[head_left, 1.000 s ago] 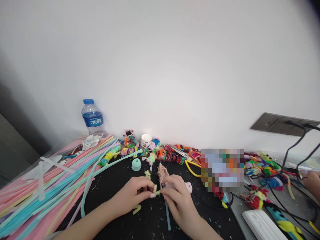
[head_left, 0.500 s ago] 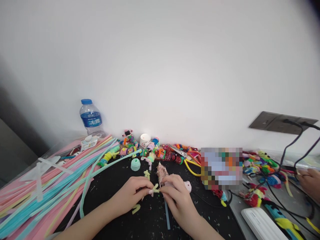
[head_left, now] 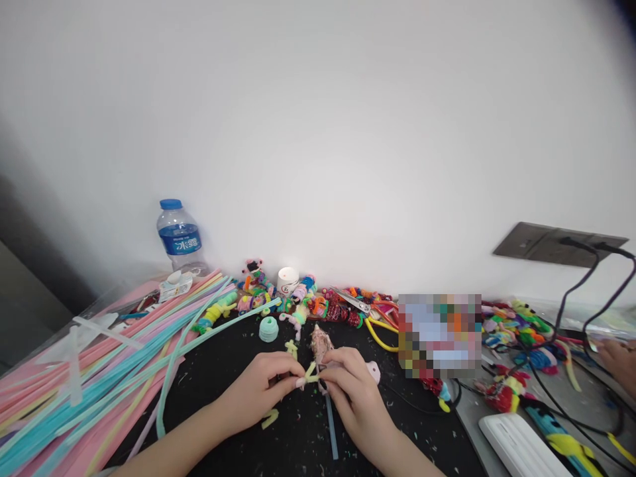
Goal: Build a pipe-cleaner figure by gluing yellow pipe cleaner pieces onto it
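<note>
A short, pale yellow pipe cleaner (head_left: 311,375) with a forked end is pinched between my two hands. My left hand (head_left: 271,383) grips its left end with thumb and forefinger. At its right end, the fingertips of my right hand (head_left: 350,387) are closed on it. Under and behind my right hand lies a pinkish glue gun (head_left: 322,341), partly covered, and a translucent glue stick (head_left: 332,430) points toward me. A bent yellow pipe cleaner scrap (head_left: 269,418) lies below my left hand, and a small yellow twisted piece (head_left: 291,347) just beyond it.
Many pastel pipe cleaners (head_left: 124,371) spread over the left side. A mint coil (head_left: 269,329), yellow-handled scissors (head_left: 380,331), a paper cup (head_left: 287,281) and finished figures line the back. A water bottle (head_left: 179,235) stands left. Another person's hand (head_left: 619,361) is at right, near black cables.
Both hands stay nearly in place, still pinching the yellow pipe cleaner, with only slight finger shifts. The other person's hand at right has moved a little.
</note>
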The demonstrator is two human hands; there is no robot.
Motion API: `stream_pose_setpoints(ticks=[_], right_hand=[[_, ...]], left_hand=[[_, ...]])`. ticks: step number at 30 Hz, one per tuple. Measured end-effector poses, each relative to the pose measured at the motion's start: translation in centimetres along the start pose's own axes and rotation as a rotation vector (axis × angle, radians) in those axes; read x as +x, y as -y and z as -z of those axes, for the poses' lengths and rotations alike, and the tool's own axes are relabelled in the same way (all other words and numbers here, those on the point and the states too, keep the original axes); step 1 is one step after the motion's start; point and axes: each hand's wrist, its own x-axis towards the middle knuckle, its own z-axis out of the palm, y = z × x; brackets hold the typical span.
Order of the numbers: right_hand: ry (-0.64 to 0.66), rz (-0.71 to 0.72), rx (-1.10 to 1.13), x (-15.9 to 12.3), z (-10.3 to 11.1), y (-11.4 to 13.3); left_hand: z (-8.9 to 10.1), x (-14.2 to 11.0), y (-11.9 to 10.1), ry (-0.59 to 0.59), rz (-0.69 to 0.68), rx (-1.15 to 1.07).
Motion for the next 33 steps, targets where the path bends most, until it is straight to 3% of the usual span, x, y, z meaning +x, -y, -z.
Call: stream_pose_setpoints(ticks=[17, 24, 33], right_hand=[[0.037, -0.017, -0.037, -0.1, 0.2, 0.0], [0.028, -0.225, -0.334, 0.1, 0.7, -0.1], [0.149, -0.388, -0.511, 0.1, 0.8, -0.2]], left_hand=[[0.0, 0.0, -0.3, -0.032, 0.015, -0.002], [0.1, -0.1, 1.0, -0.248, 0.161, -0.016], [0.3, -0.1, 1.4, -0.323, 0.217, -0.002]])
